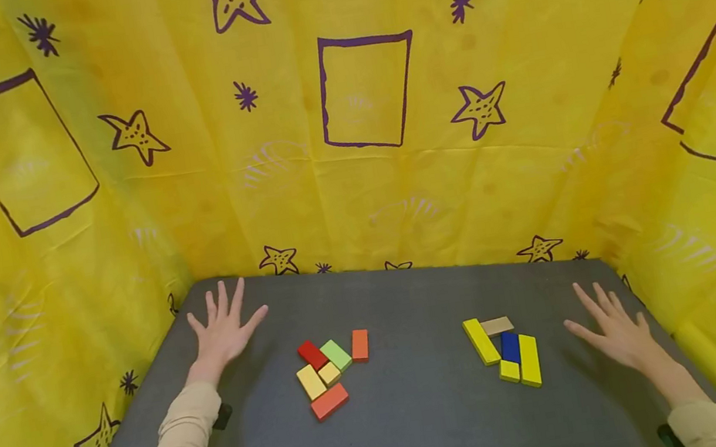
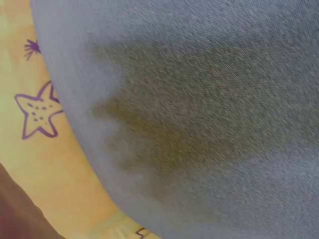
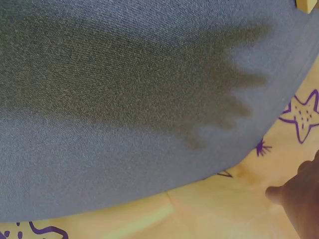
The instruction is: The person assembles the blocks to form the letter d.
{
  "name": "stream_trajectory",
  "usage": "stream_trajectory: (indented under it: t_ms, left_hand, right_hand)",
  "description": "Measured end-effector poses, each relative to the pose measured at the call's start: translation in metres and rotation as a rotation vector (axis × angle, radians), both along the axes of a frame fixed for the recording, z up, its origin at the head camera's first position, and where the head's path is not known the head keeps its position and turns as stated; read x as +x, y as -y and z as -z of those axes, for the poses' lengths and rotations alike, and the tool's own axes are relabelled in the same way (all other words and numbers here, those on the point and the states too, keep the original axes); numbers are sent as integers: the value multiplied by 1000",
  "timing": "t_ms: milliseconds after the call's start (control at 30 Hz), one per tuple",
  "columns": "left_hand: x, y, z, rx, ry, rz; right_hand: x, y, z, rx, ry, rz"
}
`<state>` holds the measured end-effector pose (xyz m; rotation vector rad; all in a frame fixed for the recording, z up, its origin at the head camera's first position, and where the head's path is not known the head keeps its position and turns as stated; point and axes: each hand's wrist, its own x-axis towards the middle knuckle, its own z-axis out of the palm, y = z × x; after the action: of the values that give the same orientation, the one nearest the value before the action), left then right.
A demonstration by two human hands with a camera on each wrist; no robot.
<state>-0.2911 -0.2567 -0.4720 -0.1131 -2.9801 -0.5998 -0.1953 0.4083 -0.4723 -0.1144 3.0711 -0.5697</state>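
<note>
On the grey, fine-woven surface (image 1: 420, 440), at the lower centre of the frame, small hard-edged blocks (image 1: 510, 348) lie in two loose clusters, the left with a coral block (image 1: 330, 402) at its near end, the right with a long yellow block (image 1: 530, 360); they look like painted wood, probably light, stiff and sturdy, best pinched across their narrow sides. The right hand (image 1: 618, 337) at lower right and, slightly farther off, the left hand (image 1: 223, 337) at centre left hover with fingers (image 1: 238, 297) spread, holding nothing. Behind them hangs a creased, satiny yellow curtain (image 1: 382, 196) with purple stars (image 1: 481, 110).
</note>
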Motion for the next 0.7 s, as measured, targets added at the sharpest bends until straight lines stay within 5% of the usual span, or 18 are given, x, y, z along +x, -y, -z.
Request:
stream_trajectory:
  t_ms: [700]
  left_hand:
    - [-5, -54, -19, 46, -16, 123]
  right_hand:
    - [11, 18, 5, -110, -4, -85]
